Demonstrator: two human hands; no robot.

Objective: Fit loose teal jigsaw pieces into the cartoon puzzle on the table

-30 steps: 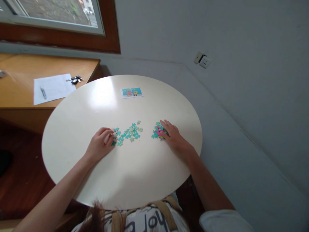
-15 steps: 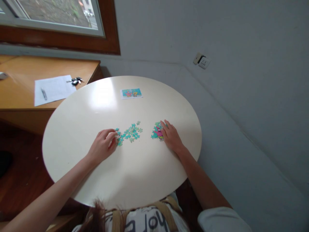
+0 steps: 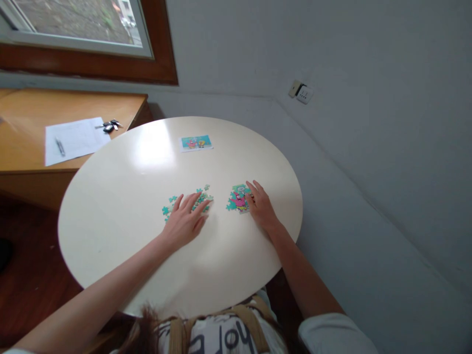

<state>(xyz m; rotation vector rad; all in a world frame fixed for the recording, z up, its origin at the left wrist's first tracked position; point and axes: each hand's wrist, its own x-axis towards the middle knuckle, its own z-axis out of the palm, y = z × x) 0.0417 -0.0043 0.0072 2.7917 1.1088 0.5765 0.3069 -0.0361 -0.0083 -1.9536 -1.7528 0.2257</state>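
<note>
My left hand [image 3: 186,221] lies flat with its fingers stretched out over a scatter of loose teal puzzle pieces [image 3: 168,207], hiding most of them. My right hand [image 3: 260,206] rests open, fingers flat, on the right edge of a partly joined puzzle patch [image 3: 238,197] in pink and teal. Both sit near the middle of the round cream table [image 3: 121,196]. A small reference picture [image 3: 196,143] lies at the table's far side.
A wooden desk [image 3: 29,105] stands at the left with a sheet of paper [image 3: 75,137], a pen [image 3: 59,146] and keys [image 3: 107,126]. Grey walls close in on the right, with a wall socket [image 3: 301,92]. A window is at upper left.
My left hand has moved right from the pile's left end, uncurled from a pinch and spread flat over the loose pieces. My right hand has stayed on the joined patch.
</note>
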